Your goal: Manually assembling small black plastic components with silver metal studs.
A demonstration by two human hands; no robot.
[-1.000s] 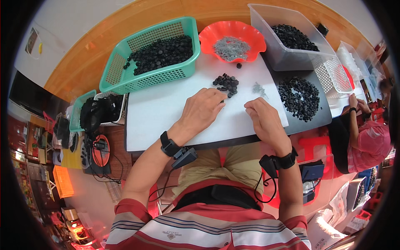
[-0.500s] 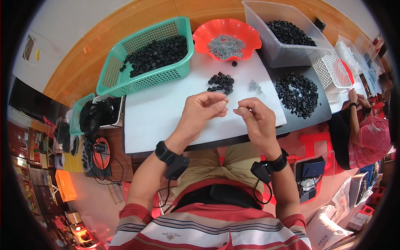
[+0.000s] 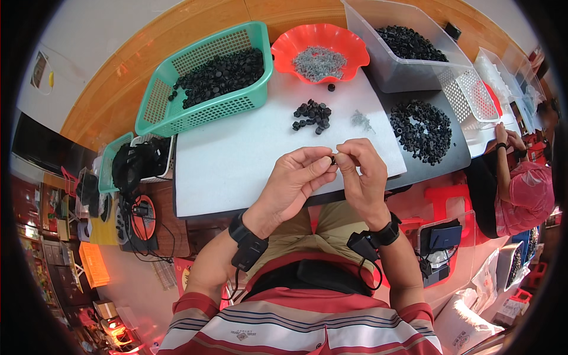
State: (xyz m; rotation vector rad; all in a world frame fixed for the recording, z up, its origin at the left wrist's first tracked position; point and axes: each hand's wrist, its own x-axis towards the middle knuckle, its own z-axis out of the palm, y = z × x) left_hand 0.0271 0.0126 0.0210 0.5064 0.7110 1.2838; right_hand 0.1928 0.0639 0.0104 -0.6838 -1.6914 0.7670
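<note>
My left hand [image 3: 294,182] and my right hand [image 3: 362,173] meet above the near edge of the white sheet [image 3: 236,154]. Together their fingertips pinch one small black cap [image 3: 333,160]. Beyond them on the sheet lies a small pile of black caps [image 3: 312,115]. A little heap of small grey metal pieces [image 3: 360,120] sits to its right. Both wrists wear black bands with cables.
A green basket [image 3: 201,112] of black caps stands far left, a red bowl [image 3: 349,71] of grey pieces behind the pile, and a clear tub [image 3: 396,74] of black parts far right. More black rings [image 3: 420,126] lie on the grey table. Another person [image 3: 520,195] sits at right.
Both hands have lifted off the sheet and drawn back toward me, coming together. They now hold a black cap between their fingertips.
</note>
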